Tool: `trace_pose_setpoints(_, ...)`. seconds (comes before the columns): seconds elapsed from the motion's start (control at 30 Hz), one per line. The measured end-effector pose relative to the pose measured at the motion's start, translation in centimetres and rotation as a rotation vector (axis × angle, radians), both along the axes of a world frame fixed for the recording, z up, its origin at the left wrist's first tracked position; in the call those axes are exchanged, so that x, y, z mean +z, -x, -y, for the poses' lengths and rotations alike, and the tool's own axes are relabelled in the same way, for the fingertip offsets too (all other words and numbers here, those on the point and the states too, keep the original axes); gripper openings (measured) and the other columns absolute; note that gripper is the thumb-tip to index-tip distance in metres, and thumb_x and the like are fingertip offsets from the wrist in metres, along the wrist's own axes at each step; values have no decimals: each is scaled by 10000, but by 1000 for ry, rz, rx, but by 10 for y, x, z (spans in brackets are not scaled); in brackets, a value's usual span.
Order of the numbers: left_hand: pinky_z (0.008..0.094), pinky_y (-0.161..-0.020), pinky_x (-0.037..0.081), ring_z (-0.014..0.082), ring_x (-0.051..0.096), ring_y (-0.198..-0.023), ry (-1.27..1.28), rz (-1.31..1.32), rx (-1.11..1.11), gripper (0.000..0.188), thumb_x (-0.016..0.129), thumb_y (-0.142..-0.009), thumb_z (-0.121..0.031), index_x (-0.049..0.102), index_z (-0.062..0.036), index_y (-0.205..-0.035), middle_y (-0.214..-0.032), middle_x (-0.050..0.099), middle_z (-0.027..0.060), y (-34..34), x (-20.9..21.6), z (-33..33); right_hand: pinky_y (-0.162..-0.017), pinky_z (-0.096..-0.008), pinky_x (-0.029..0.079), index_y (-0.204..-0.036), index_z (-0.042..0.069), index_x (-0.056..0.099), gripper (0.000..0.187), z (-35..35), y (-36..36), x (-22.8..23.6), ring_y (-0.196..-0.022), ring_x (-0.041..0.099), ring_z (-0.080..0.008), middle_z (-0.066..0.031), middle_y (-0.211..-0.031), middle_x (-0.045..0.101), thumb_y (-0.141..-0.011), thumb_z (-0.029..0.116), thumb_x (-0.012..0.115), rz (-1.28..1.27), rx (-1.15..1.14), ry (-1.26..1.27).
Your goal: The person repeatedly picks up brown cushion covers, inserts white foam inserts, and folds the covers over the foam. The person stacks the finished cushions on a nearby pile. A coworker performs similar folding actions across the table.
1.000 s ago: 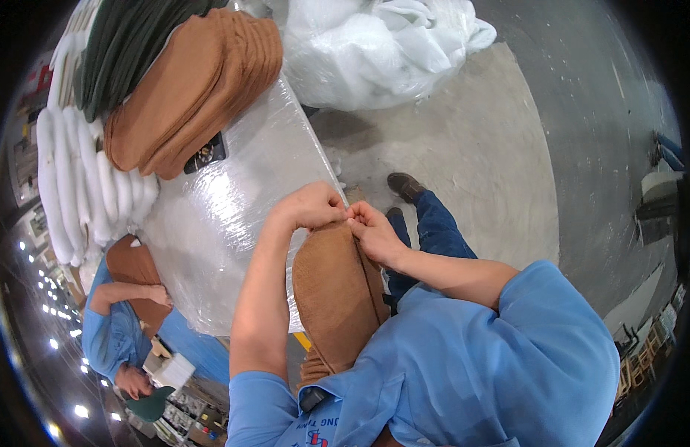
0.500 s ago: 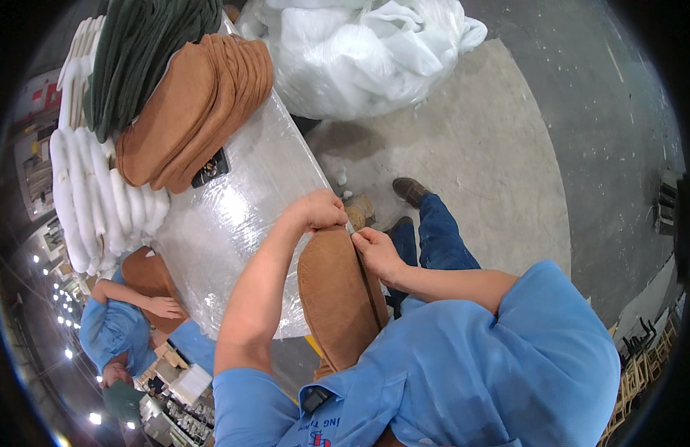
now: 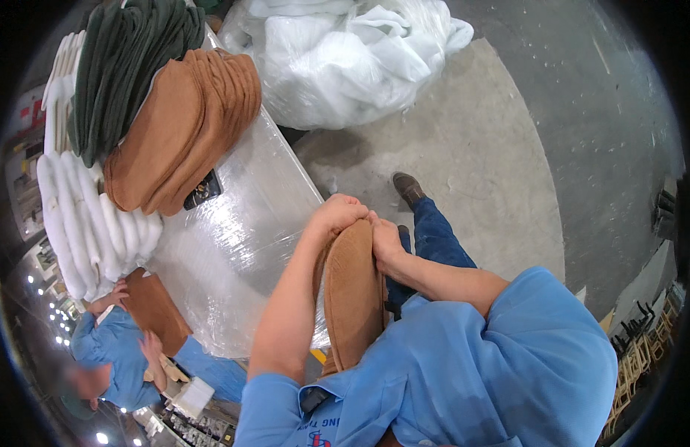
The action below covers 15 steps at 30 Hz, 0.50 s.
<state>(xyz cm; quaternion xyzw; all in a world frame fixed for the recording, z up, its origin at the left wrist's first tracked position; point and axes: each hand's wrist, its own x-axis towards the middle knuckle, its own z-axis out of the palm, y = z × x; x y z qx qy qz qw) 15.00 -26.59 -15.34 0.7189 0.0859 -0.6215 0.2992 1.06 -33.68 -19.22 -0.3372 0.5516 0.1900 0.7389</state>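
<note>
The left hand (image 3: 340, 214) and right hand (image 3: 388, 242) grasp the far end of a brown cushion (image 3: 352, 298), its near end at the wearer's blue shirt (image 3: 456, 350), beside a plastic-covered desk (image 3: 226, 261); a loosened pinch could let it slip.

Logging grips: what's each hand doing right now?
Left hand: closed, holding the brown cushion at its far end.
Right hand: closed, holding the same end.

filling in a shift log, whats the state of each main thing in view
brown cushion, gripped at its far end
left grip, closed on that end
right grip, closed on that end
brown pieces, piled
dark green pieces, piled
white pads, piled
table, covered in clear film
white bundle, wrapped in clear plastic
</note>
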Motion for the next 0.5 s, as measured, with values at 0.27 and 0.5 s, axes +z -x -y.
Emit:
trace_pose_setpoints(0.27,325,-569,470,113,562,-590,20,139,288,206,725,-813,-243,683,-66,-718,-679,650,-4,14,-31,-8,-675,-397,522,-969,12,687,320,12,-15,-36,-749,647,-202,-84,-881,693,-1054,308,601,48,-119,-183)
trace_pose_setpoints(0.5,389,-663,520,237,641,-665,-145,405,128,235,701,-767,-256,689,-30,-703,-718,697,123,23,-47,-2,-728,-397,569,-1014,67,688,168,18,-14,-47,-850,705,-218,-82,-998,721,-1023,207,597,85,39,-174)
